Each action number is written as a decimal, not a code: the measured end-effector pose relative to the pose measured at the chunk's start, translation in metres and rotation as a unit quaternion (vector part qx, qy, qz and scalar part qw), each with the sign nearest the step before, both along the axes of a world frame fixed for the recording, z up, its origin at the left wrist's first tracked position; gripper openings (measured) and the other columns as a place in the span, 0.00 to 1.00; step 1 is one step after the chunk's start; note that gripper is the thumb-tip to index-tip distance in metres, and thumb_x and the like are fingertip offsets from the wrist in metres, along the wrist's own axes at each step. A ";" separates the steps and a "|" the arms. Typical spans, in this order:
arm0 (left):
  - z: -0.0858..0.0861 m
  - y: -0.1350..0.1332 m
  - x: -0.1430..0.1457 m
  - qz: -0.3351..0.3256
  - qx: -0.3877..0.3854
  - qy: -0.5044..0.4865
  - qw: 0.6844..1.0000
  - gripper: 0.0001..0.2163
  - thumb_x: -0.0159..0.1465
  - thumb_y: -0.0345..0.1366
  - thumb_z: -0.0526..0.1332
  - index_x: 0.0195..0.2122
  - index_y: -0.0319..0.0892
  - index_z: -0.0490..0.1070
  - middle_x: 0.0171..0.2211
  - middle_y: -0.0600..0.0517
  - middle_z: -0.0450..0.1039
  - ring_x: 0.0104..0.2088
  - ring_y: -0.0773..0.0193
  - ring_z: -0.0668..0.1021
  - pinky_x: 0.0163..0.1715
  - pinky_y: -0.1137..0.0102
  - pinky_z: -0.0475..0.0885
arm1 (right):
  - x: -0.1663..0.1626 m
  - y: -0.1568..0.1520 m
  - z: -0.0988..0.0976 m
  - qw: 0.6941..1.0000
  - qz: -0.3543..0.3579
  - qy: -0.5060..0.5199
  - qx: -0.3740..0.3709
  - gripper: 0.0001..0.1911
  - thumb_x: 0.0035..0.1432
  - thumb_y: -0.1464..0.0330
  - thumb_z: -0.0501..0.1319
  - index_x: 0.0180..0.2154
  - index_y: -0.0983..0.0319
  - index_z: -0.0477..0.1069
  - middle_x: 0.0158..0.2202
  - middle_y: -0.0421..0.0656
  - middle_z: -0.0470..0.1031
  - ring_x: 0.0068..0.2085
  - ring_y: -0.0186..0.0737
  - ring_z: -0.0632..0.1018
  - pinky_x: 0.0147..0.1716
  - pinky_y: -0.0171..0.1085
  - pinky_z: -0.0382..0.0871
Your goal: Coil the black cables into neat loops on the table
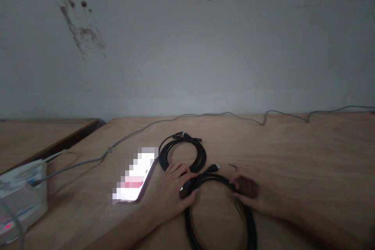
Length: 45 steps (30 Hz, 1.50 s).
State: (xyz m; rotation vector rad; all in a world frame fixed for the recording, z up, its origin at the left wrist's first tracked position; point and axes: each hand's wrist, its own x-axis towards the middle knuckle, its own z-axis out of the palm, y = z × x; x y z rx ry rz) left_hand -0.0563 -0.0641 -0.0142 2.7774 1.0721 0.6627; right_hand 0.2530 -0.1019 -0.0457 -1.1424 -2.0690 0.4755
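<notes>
A coiled black cable (252,226) lies on the table in front of me, its plug (215,167) sticking out at the top. My left hand (177,187) grips the upper left of this coil, thumb on the inner side. At the upper right, my right hand (252,189) has its fingers closed round the loops. A thin dark tie (238,210) hangs from the coil below the right fingertips, and another thin strand shows just above them. Whether the right fingers also pinch the tie is hidden. Just beyond my left fingers rests a second coiled black cable (202,155).
A phone (136,177) with a lit screen, partly blurred out, lies left of my left hand. Farther left stands a white power strip (32,203) with cords plugged in. A grey cord (125,137) runs from it along the wall (187,47). The wooden table (307,156) meets this wall.
</notes>
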 end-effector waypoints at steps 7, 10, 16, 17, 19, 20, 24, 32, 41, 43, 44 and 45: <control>0.000 -0.001 -0.001 0.000 0.005 -0.006 1.000 0.13 0.65 0.37 0.67 0.51 0.43 0.78 0.47 0.45 0.75 0.51 0.47 0.75 0.54 0.49 0.71 | -0.001 0.001 0.009 0.996 0.023 -0.080 0.008 0.04 0.51 0.72 0.67 0.29 0.58 0.75 0.29 0.39 0.78 0.33 0.40 0.77 0.35 0.38 0.68; 0.000 0.000 -0.001 -0.002 0.012 -0.009 1.000 0.13 0.65 0.38 0.67 0.50 0.43 0.78 0.46 0.45 0.76 0.51 0.47 0.75 0.54 0.50 0.71 | 0.000 0.001 0.005 0.995 0.003 -0.086 -0.059 0.04 0.51 0.70 0.69 0.30 0.58 0.75 0.23 0.35 0.74 0.25 0.35 0.73 0.27 0.34 0.63; -0.003 0.000 0.000 0.000 0.016 -0.008 1.000 0.13 0.65 0.37 0.67 0.51 0.44 0.78 0.46 0.45 0.75 0.50 0.47 0.75 0.54 0.50 0.71 | 0.004 0.004 0.002 0.987 0.004 -0.032 -0.158 0.05 0.55 0.65 0.70 0.33 0.59 0.77 0.20 0.35 0.70 0.22 0.33 0.69 0.23 0.33 0.57; -0.003 0.000 0.000 0.001 0.015 -0.008 1.000 0.13 0.65 0.37 0.67 0.51 0.44 0.78 0.46 0.45 0.75 0.50 0.47 0.75 0.54 0.50 0.71 | 0.006 0.005 0.002 0.985 0.005 -0.014 -0.169 0.08 0.55 0.63 0.70 0.33 0.60 0.77 0.20 0.35 0.71 0.22 0.33 0.68 0.22 0.33 0.57; -0.003 0.000 0.000 0.000 0.011 -0.007 1.000 0.13 0.66 0.37 0.67 0.51 0.44 0.78 0.46 0.45 0.75 0.51 0.48 0.75 0.54 0.50 0.71 | 0.011 0.008 0.002 0.980 0.010 0.022 -0.195 0.12 0.55 0.58 0.71 0.35 0.60 0.79 0.21 0.37 0.73 0.21 0.33 0.68 0.21 0.33 0.57; -0.003 0.000 0.000 -0.001 0.009 -0.007 1.000 0.13 0.66 0.37 0.67 0.51 0.43 0.78 0.46 0.45 0.75 0.51 0.48 0.75 0.54 0.51 0.71 | 0.013 0.009 0.002 0.978 0.015 0.037 -0.206 0.14 0.55 0.56 0.71 0.35 0.61 0.80 0.21 0.38 0.74 0.21 0.33 0.68 0.21 0.33 0.57; -0.001 0.000 0.000 -0.004 0.015 -0.008 1.000 0.13 0.65 0.37 0.67 0.51 0.43 0.78 0.45 0.45 0.75 0.50 0.48 0.75 0.53 0.51 0.72 | 0.019 0.011 0.002 0.980 0.026 0.057 -0.191 0.16 0.55 0.52 0.72 0.30 0.59 0.83 0.20 0.40 0.74 0.21 0.35 0.69 0.20 0.35 0.59; 0.001 0.000 0.000 -0.008 0.011 -0.014 1.000 0.13 0.64 0.37 0.67 0.50 0.43 0.79 0.45 0.46 0.75 0.49 0.49 0.76 0.53 0.52 0.72 | 0.016 0.007 0.024 0.996 -0.031 0.039 -0.080 0.16 0.59 0.53 0.69 0.26 0.57 0.80 0.21 0.40 0.76 0.23 0.38 0.73 0.24 0.36 0.66; -0.002 0.000 0.001 0.009 -0.006 -0.024 1.000 0.13 0.62 0.34 0.67 0.48 0.42 0.80 0.45 0.45 0.76 0.51 0.47 0.75 0.55 0.49 0.72 | 0.016 0.009 0.018 0.981 -0.187 0.025 -0.034 0.17 0.63 0.55 0.62 0.28 0.58 0.77 0.20 0.41 0.77 0.23 0.40 0.75 0.23 0.36 0.65; -0.002 0.000 0.001 0.012 -0.004 -0.026 1.000 0.13 0.62 0.34 0.67 0.49 0.42 0.80 0.45 0.45 0.76 0.50 0.47 0.75 0.55 0.49 0.72 | 0.020 0.011 0.021 0.975 -0.222 0.020 -0.011 0.19 0.63 0.53 0.61 0.28 0.58 0.77 0.20 0.41 0.76 0.22 0.40 0.75 0.22 0.35 0.63; -0.002 0.000 0.002 0.013 -0.003 -0.026 1.000 0.14 0.62 0.34 0.67 0.49 0.41 0.80 0.45 0.45 0.76 0.50 0.47 0.75 0.55 0.48 0.72 | 0.021 0.012 0.022 0.973 -0.232 0.020 -0.002 0.19 0.64 0.53 0.60 0.28 0.58 0.77 0.21 0.41 0.77 0.22 0.40 0.75 0.22 0.35 0.63; -0.001 0.000 0.002 0.014 -0.001 -0.026 1.000 0.14 0.62 0.34 0.67 0.49 0.42 0.80 0.45 0.45 0.76 0.50 0.47 0.75 0.56 0.48 0.71 | 0.022 0.012 0.023 0.970 -0.241 0.021 0.007 0.19 0.64 0.52 0.60 0.28 0.58 0.77 0.21 0.41 0.77 0.23 0.40 0.75 0.22 0.35 0.63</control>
